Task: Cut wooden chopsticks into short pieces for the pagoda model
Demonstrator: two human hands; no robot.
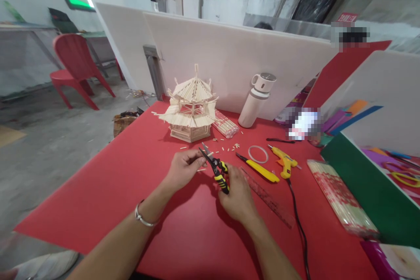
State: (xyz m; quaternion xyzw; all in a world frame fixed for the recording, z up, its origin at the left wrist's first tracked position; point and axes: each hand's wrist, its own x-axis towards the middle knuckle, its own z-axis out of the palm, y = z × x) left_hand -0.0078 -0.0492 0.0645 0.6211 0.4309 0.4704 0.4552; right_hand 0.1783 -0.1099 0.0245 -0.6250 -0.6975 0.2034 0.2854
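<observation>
My right hand (241,192) grips the black and yellow handles of a pair of shears (216,170), whose blades are spread and point up and left. Its thumb and finger pinched, my left hand (185,166) is at the blades and holds a thin wooden stick (210,154), mostly hidden by the fingers. Just beyond the hands stands a pagoda model (192,109) built of pale wooden sticks, with two tiers of roof and a spire. Short cut stick pieces (229,149) are scattered on the red table (131,175) before it.
Right of my hands lie a yellow utility knife (262,170), a tape ring (258,154), a clear ruler (269,197), and a yellow glue gun (284,162) with its cord. Bagged sticks (341,197) lie farther right. A white thermos (256,100) stands by the white partition (210,52).
</observation>
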